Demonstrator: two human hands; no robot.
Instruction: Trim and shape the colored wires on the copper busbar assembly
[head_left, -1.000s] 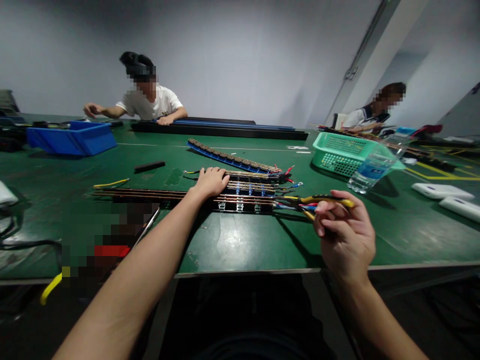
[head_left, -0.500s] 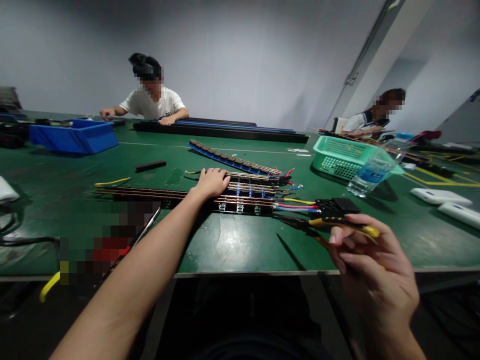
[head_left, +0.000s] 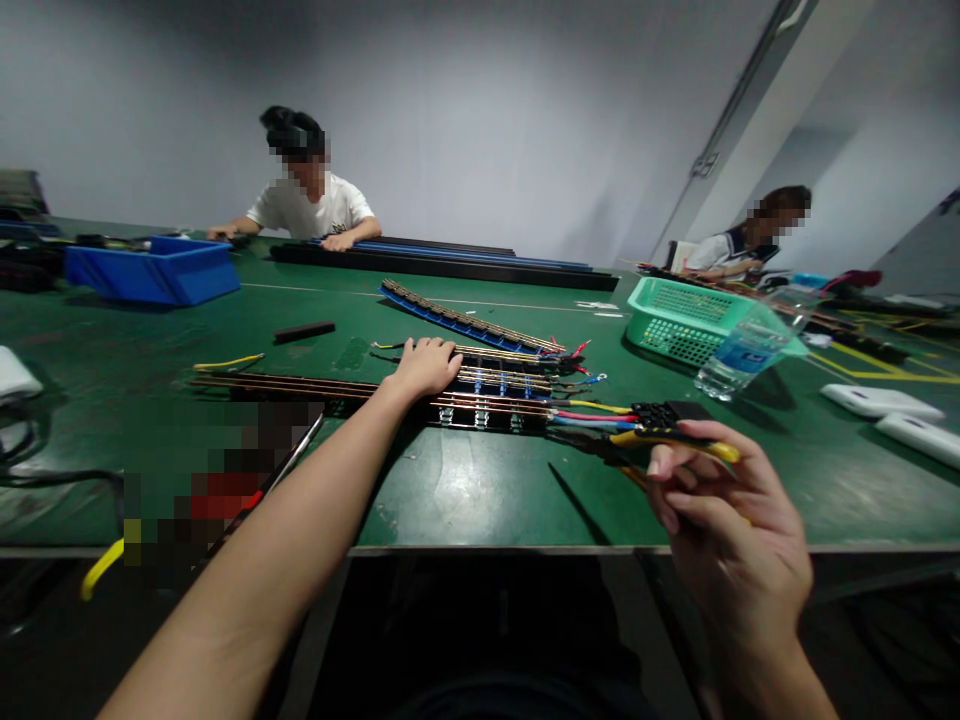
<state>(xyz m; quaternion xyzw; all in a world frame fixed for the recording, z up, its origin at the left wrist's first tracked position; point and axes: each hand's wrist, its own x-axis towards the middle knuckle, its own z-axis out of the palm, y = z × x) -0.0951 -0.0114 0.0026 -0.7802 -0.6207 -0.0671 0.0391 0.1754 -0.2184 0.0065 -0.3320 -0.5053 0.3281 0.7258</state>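
Note:
Across the near part of the table lie long dark track strips with copper-coloured rods point(head_left: 360, 390). My left hand point(head_left: 426, 368) is bent over the middle strips, its fingers curled over them and its thumb hidden. At their right end, yellow, red and blue wires point(head_left: 592, 417) run into a black connector block point(head_left: 660, 412). My right hand point(head_left: 731, 510) holds pliers point(head_left: 660, 440) with yellow-and-black handles. Their dark jaws point left, just in front of the wires; whether they touch anything I cannot tell.
A green basket point(head_left: 675, 318) and a water bottle point(head_left: 739, 350) stand right of the strips. Further back are a blue-backed strip point(head_left: 457, 318), black rails point(head_left: 450, 268) and a blue bin point(head_left: 154, 275). White devices point(head_left: 881, 402) lie right. Two people work across the table.
My right hand and the pliers have shifted slightly left, nearer the wires. My left hand stays on the strips.

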